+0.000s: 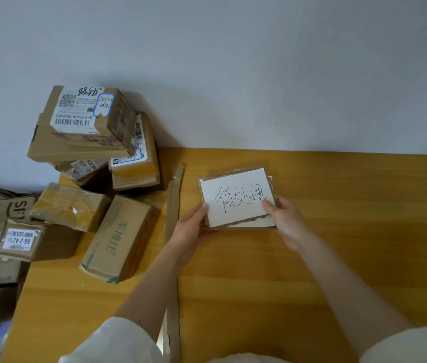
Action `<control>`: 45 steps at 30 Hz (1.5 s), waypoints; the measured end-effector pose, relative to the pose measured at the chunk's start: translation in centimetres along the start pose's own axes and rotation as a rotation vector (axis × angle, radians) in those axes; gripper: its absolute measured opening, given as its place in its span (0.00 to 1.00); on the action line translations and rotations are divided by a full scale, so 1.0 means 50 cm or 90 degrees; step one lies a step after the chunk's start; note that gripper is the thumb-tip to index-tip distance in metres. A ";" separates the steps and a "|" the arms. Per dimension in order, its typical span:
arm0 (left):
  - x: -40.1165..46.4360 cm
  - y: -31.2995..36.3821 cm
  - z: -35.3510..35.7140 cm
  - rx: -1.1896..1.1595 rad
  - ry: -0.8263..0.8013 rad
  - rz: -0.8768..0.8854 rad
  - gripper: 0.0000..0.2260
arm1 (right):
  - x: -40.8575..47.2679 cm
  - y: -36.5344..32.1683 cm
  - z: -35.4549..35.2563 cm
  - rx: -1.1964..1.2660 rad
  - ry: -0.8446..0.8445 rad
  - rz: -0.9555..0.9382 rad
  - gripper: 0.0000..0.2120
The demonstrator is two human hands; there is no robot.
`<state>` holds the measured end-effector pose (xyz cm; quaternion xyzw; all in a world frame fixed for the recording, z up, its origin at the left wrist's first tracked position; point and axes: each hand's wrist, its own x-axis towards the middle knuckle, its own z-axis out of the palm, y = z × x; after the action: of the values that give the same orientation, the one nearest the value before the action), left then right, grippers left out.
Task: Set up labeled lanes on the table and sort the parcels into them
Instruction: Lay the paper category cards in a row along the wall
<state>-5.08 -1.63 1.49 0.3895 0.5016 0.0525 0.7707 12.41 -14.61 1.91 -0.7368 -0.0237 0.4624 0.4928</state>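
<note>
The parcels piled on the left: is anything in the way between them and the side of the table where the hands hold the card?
Yes. A long cardboard strip lies on the table between the parcels and the labeled card, which both hands, left hand and right hand, hold by its edges. Beyond the strip nothing visible blocks the way.

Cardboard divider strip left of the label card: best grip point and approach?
Judgement: pinch the cardboard strip across its narrow width near the far end, coming from above. It lies flat and long on the table; the left forearm covers its middle, and the parcels crowd its left side, so approach from the right.
</note>
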 end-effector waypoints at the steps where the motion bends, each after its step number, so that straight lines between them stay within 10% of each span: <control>1: -0.007 -0.004 -0.003 -0.007 -0.001 0.003 0.15 | -0.005 0.005 0.001 -0.008 0.000 -0.006 0.06; 33: -0.038 -0.086 -0.084 0.074 0.126 -0.050 0.14 | 0.073 -0.049 0.118 0.105 0.149 0.045 0.11; 38: -0.033 -0.087 -0.088 0.083 0.120 -0.052 0.12 | 0.087 -0.039 0.145 -0.352 0.147 -0.034 0.25; 45: -0.019 -0.091 -0.093 0.078 0.119 -0.047 0.10 | 0.118 -0.006 0.178 -0.794 -0.133 -0.238 0.22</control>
<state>-10.76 -2.65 -1.67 0.4106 0.5877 0.0297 0.6965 9.65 -5.30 -2.53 -0.8189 -0.4623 0.3376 0.0409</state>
